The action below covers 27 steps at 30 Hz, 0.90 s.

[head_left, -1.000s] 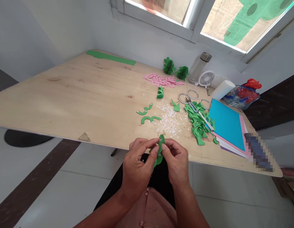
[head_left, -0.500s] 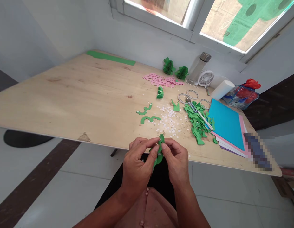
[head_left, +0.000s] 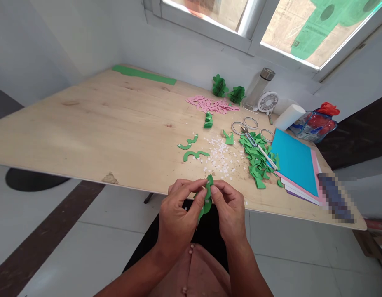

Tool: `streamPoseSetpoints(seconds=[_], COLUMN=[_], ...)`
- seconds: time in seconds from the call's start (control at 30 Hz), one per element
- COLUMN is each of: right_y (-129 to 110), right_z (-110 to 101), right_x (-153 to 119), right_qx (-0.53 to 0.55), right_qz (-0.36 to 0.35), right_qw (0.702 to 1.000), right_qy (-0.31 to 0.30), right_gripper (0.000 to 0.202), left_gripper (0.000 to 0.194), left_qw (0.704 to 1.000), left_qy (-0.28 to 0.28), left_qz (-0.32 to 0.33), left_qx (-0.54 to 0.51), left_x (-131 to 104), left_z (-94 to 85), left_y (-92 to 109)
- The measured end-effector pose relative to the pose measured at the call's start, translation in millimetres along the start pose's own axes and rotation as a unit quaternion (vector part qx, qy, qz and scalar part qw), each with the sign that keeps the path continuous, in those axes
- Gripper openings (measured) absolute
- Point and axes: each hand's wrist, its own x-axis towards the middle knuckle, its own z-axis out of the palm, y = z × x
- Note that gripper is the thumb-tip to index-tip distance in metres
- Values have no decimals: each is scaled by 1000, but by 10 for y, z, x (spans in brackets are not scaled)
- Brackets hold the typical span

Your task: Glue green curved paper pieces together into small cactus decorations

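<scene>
- My left hand [head_left: 178, 210] and right hand [head_left: 230, 206] are close together, both pinching the green cutout [head_left: 207, 207].
- Cutout is over my lap, at the near edge of the desk [head_left: 101, 123].
- Fingers cover part of it; can't tell layer count.
- Two green strips [head_left: 196, 155] just beyond; white bits [head_left: 223, 159] beside them.
- Green scraps [head_left: 256, 165] farther right, next to blue sheet [head_left: 294, 161].

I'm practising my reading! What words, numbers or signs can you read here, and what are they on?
None can be read clearly.
Paper in the right window: printed marks, too small and blurred to read.
Clear container with blue edges: any markings too blurred to read.
</scene>
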Motion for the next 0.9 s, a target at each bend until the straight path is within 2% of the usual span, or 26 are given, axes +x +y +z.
streamPoseSetpoints(seconds=[0.33,0.9], right_y=[-15,19], right_z=[15,15], right_x=[-13,6], right_qx=[-5,59], right_qz=[3,35], right_qw=[1000,998], right_qy=[3,2], right_gripper=[19,19], left_gripper=[17,15], left_qw=[1000,1000], left_qy=[-4,-5], left_qz=[-10,11], left_qx=[-13,5], left_x=[-24,-40], left_z=[-3,0], left_y=[-18,0])
